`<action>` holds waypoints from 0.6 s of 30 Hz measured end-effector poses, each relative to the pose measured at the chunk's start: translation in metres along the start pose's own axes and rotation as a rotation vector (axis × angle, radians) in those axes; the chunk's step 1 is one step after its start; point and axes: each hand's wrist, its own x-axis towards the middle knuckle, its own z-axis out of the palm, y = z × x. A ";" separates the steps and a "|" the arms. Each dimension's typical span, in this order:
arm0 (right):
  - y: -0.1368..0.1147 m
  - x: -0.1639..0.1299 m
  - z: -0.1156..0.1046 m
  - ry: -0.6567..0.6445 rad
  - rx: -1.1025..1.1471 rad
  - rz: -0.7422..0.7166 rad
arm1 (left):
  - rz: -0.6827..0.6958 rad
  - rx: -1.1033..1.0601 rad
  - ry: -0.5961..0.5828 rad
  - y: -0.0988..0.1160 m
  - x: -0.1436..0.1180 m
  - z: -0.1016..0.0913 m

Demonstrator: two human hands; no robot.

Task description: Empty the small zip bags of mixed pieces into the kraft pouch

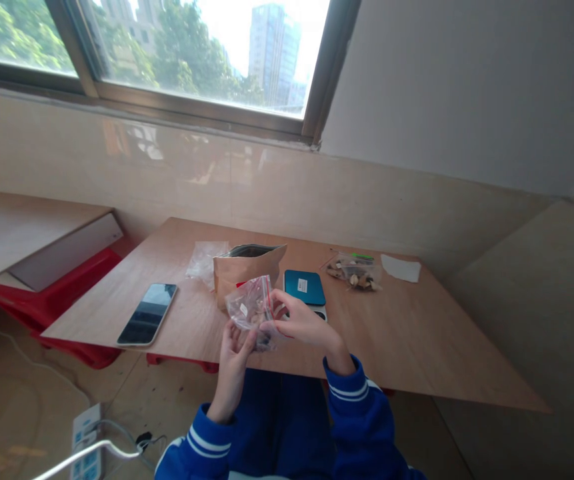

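Small clear zip-top plastic bag [253,308] was held above the near tabletop [407,340] edge. Left hand [234,353] pinched its bottom; right hand [301,321] gripped the red seal. Best pressed evenly along the seal.

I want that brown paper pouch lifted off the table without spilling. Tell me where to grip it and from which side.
Take the brown paper stand-up pouch by its side edges just below the open mouth, coming from above and from the person's side. It stands upright with the top gaping, so a grip there probably keeps it level. The teal flat scale sits close on its right and a clear plastic bag on its left.
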 end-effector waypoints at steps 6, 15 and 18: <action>0.006 0.002 0.001 0.092 0.060 -0.016 | 0.012 0.005 -0.039 0.003 0.002 0.001; -0.015 0.028 -0.031 0.547 0.110 -0.339 | -0.030 -0.201 0.126 0.004 0.003 -0.002; -0.023 0.054 -0.026 0.738 0.015 -0.479 | -0.036 -0.223 0.152 0.004 0.004 -0.001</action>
